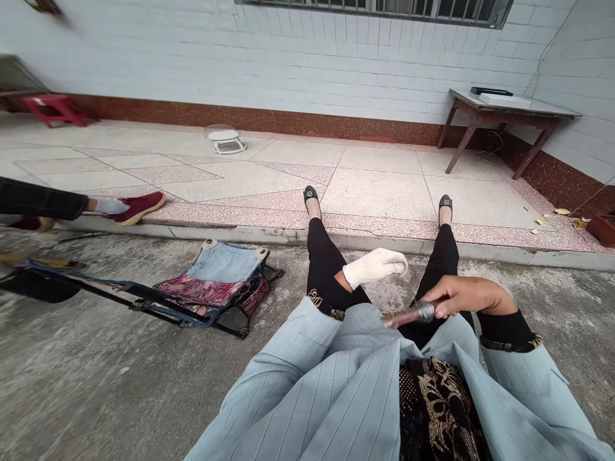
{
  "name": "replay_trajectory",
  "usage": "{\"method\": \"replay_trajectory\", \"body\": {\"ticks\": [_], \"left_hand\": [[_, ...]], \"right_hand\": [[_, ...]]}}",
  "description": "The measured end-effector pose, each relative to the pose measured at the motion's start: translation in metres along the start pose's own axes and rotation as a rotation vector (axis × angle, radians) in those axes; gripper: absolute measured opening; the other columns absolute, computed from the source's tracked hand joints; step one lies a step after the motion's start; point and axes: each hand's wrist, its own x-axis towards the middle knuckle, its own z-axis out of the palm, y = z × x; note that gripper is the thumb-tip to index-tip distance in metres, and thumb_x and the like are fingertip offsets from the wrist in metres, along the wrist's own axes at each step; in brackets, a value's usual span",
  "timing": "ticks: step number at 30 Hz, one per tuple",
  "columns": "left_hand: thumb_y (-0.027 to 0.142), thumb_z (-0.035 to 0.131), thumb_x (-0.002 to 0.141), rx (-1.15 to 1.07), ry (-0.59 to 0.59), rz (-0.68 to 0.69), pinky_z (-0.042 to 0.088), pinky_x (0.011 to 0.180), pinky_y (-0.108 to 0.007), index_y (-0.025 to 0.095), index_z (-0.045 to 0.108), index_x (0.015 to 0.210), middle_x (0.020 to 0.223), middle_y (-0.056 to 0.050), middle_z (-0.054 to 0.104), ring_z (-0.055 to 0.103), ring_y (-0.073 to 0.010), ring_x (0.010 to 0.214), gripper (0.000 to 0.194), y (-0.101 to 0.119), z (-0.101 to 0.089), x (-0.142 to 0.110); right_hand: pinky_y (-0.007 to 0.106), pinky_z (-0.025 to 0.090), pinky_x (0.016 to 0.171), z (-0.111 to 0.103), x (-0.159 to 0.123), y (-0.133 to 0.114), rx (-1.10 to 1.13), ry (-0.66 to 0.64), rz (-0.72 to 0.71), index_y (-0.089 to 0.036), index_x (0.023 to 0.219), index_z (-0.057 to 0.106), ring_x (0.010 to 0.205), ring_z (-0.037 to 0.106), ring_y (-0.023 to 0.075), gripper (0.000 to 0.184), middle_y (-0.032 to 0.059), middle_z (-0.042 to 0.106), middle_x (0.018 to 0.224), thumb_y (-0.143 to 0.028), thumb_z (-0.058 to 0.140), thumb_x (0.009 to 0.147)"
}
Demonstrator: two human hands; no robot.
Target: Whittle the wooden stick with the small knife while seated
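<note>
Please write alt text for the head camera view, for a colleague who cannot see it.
A bare right hand grips a slim reddish-brown rod with a silver metal collar above black-trousered legs, near the white-gloved left hand by the left knee. A low folding chair with denim and floral fabric lies on rough grey concrete to the left.

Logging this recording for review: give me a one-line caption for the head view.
A bare right hand grips a reddish metal-collared rod; a white-gloved left hand lies over a black-trousered leg.
</note>
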Motion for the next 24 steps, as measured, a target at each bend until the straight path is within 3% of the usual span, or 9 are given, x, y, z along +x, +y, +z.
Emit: {"method": "replay_trajectory", "body": {"ticks": [3, 7, 10, 12, 18, 21, 24], "left_hand": [[0.029, 0.049, 0.089, -0.073, 0.012, -0.012, 0.042, 0.077, -0.023, 0.015, 0.065, 0.091, 0.086, 0.0, 0.066, 0.057, -0.012, 0.078, 0.022, -0.007, 0.007, 0.004], [0.034, 0.049, 0.089, -0.141, 0.048, -0.025, 0.043, 0.078, -0.024, 0.012, 0.064, 0.092, 0.088, -0.002, 0.065, 0.058, -0.0141, 0.083, 0.026, -0.013, 0.024, 0.014], [0.03, 0.049, 0.087, -0.177, 0.15, -0.053, 0.043, 0.072, -0.023, 0.012, 0.063, 0.089, 0.084, -0.001, 0.063, 0.055, -0.0117, 0.076, 0.022, -0.009, 0.028, 0.021], [0.028, 0.049, 0.087, -0.228, 0.218, -0.068, 0.041, 0.064, -0.021, 0.012, 0.062, 0.088, 0.079, 0.0, 0.06, 0.051, -0.0085, 0.067, 0.02, -0.002, 0.024, 0.025], [0.026, 0.046, 0.092, -0.381, 0.239, -0.024, 0.032, 0.05, -0.016, 0.01, 0.06, 0.085, 0.068, 0.001, 0.055, 0.041, -0.0034, 0.052, 0.022, 0.026, 0.001, 0.027], [0.025, 0.043, 0.094, -0.293, 0.275, 0.006, 0.036, 0.053, -0.016, 0.009, 0.061, 0.087, 0.072, 0.0, 0.057, 0.046, -0.0031, 0.055, 0.024, 0.044, -0.008, 0.023], [0.022, 0.044, 0.092, -0.104, 0.259, 0.022, 0.042, 0.061, -0.018, 0.01, 0.064, 0.089, 0.077, 0.0, 0.062, 0.052, -0.0045, 0.061, 0.024, 0.063, -0.007, 0.015]], "right_hand": [[0.019, 0.034, 0.049, -0.003, -0.005, 0.0, 0.105, 0.108, -0.095, -0.011, 0.107, 0.071, 0.055, 0.042, 0.0065, 0.04, -0.0012, 0.055, 0.069, -0.045, 0.065, 0.086], [0.02, 0.035, 0.049, -0.005, -0.005, -0.001, 0.192, 0.192, -0.1, -0.01, 0.099, 0.069, 0.054, 0.042, 0.006, 0.04, -0.0003, 0.056, 0.071, -0.047, 0.066, 0.085], [0.021, 0.034, 0.049, -0.005, -0.005, -0.005, 0.19, 0.156, -0.1, -0.011, 0.084, 0.066, 0.053, 0.041, 0.0057, 0.039, -0.0003, 0.055, 0.07, -0.05, 0.065, 0.085], [0.021, 0.034, 0.051, -0.006, -0.004, -0.008, 0.19, 0.1, -0.092, -0.011, 0.081, 0.064, 0.054, 0.041, 0.0057, 0.039, -0.001, 0.053, 0.068, -0.05, 0.064, 0.086], [0.02, 0.034, 0.049, -0.008, -0.006, -0.011, 0.182, 0.061, 0.0, -0.013, 0.076, 0.063, 0.051, 0.041, 0.005, 0.04, -0.0015, 0.053, 0.065, -0.051, 0.063, 0.085], [0.019, 0.034, 0.046, -0.009, -0.002, -0.003, 0.143, 0.181, 0.125, -0.014, 0.068, 0.061, 0.047, 0.043, 0.0054, 0.041, -0.0022, 0.053, 0.058, -0.053, 0.066, 0.081], [0.018, 0.033, 0.041, -0.011, 0.003, 0.012, 0.154, 0.412, 0.262, -0.015, 0.062, 0.057, 0.043, 0.043, 0.0057, 0.042, -0.0015, 0.052, 0.053, -0.051, 0.068, 0.081]]}}
